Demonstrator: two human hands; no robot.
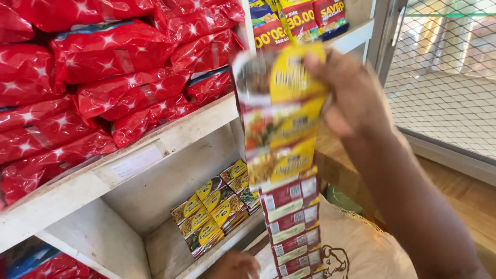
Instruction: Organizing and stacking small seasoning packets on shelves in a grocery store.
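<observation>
Now your right hand (351, 95) is raised before the white shelf (170, 137), its fingers (323, 64) closed on the top of a long strip of yellow-and-red sachets (284, 155), which hangs down. Your left hand (232, 266) is low at the frame edge, so I cannot tell its grip. Red bags (113, 51) fill the upper shelf, and small packets (217, 204) lie below.
</observation>
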